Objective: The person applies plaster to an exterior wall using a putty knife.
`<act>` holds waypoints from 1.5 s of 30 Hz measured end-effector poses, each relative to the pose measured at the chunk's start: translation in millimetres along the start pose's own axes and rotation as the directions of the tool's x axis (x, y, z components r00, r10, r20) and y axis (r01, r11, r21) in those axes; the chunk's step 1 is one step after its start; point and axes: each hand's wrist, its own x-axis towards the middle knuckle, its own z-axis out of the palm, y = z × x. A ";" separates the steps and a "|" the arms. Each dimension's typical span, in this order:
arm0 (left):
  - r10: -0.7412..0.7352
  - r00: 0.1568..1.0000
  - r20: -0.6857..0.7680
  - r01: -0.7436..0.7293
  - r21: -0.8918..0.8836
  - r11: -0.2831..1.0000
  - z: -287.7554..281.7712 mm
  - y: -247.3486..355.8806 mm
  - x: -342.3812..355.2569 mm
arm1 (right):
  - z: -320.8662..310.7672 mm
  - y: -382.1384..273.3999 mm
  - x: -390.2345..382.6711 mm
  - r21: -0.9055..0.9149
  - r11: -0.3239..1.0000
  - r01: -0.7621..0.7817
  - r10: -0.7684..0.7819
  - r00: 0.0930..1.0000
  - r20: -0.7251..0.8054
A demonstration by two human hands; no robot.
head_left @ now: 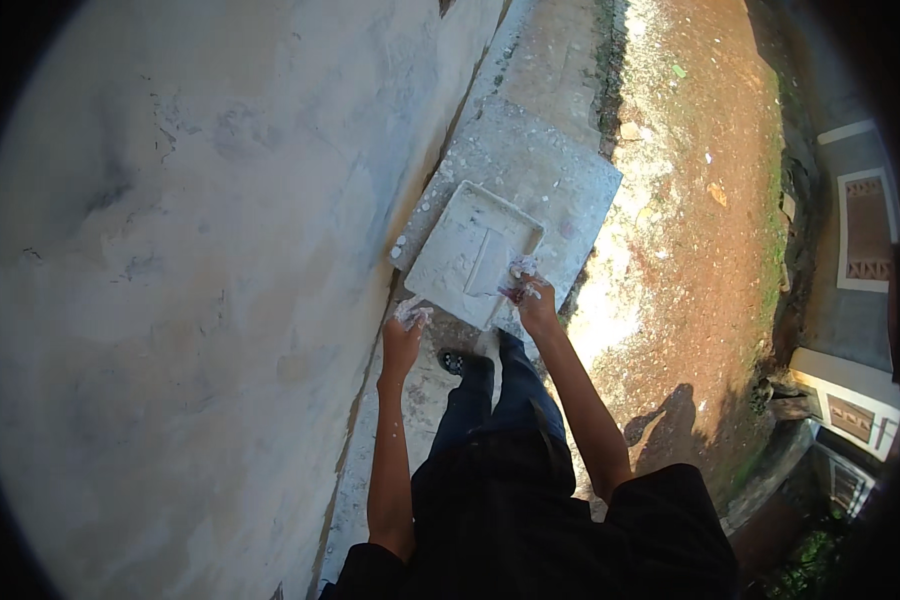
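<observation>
A shallow white rectangular tray (522,217), smeared with pale paste, sits on the paint-spattered board in front of me. Inside it, a wide flat scraper (489,262) with a pale blade rests at a slant. My right hand (530,293) is at the tray's right side, its paste-covered fingers closed at the end of the scraper; the grip itself is partly hidden by paste. Just outside the tray's near left corner, my left hand (406,328) is held up with curled fingers caked in the same white paste. What it holds, if anything, does not show.
A tall plastered wall (200,280) with patchy grey and beige areas runs along my left. The spattered board (570,160) lies on a narrow concrete ledge (550,55). Sunlit bare soil (710,200) stretches to the right, towards a building (865,230). My foot (451,361) is below the tray.
</observation>
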 end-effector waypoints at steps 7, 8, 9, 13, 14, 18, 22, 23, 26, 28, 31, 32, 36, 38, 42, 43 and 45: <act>-0.563 0.808 0.173 0.521 0.234 0.821 42.9 -96.9 -28.9 | -103.3 32.3 20.5 -0.294 0.956 -0.011 -0.064 0.968 -0.243; -0.574 0.799 0.180 0.535 0.224 0.814 52.1 -109.9 -28.0 | -110.9 33.7 32.8 -0.392 0.920 -0.005 -0.098 0.966 -0.241; -0.521 0.843 0.132 0.524 0.017 0.852 55.8 -128.4 -35.8 | -117.9 41.1 40.6 -0.488 0.873 -0.016 -0.097 0.974 -0.206; -0.565 0.820 0.094 0.572 -0.180 0.800 85.0 -184.5 -22.7 | -143.5 53.4 103.0 -0.743 0.668 0.042 -0.112 0.993 -0.044; -0.599 0.794 0.105 0.608 -0.134 0.783 83.5 -202.1 -15.7 | -133.8 63.2 115.3 -0.765 0.641 0.061 -0.124 0.992 -0.024; -0.633 0.774 -0.031 0.600 -0.286 0.747 134.0 -227.1 23.8 | -155.9 65.0 183.3 -0.857 0.505 0.107 -0.005 0.993 0.121; -0.592 0.739 -0.321 0.533 -0.259 0.806 156.2 -259.3 54.3 | -123.3 99.2 222.7 -0.881 0.404 0.247 0.101 0.945 0.311; -0.602 0.720 -0.345 0.539 -0.268 0.799 154.0 -266.0 65.1 | -105.0 108.0 231.9 -0.901 0.231 0.367 0.044 0.921 0.387; -0.573 0.719 -0.394 0.666 0.154 0.730 170.0 -284.9 77.6 | -88.0 122.0 258.0 -0.890 0.101 0.444 0.009 0.894 0.447; -0.430 0.676 -0.598 0.540 0.006 0.842 185.4 -287.7 81.7 | -94.7 140.2 263.7 -0.860 -0.090 0.502 0.170 0.859 0.484; -0.481 0.640 -0.599 0.577 -0.038 0.816 191.4 -291.6 78.9 | -103.0 155.3 266.0 -0.869 0.011 0.495 0.179 0.854 0.489; -0.475 0.631 -0.614 0.571 -0.047 0.820 192.6 -294.4 77.8 | -104.0 156.5 268.7 -0.883 0.155 0.442 0.145 0.874 0.463; -0.361 0.622 -0.695 0.428 -0.084 0.900 203.6 -275.0 90.7 | -108.2 145.9 281.9 -0.865 -0.112 0.489 0.085 0.872 0.482; -0.400 0.615 -0.679 0.461 -0.102 0.882 191.8 -299.0 75.9 | -90.6 139.5 279.3 -0.815 0.020 0.579 0.170 0.802 0.573; -0.350 0.617 -0.705 0.340 -0.163 0.926 195.8 -326.0 71.4 | -87.0 129.2 285.4 -0.847 0.162 0.507 0.148 0.836 0.529; -0.365 0.621 -0.694 0.314 -0.207 0.927 198.3 -326.2 76.1 | -99.9 136.7 286.9 -0.845 0.079 0.530 0.159 0.830 0.535; -0.448 0.639 -0.625 0.369 -0.262 0.892 201.0 -314.7 80.9 | -118.4 140.9 294.8 -0.825 0.096 0.557 0.193 0.803 0.565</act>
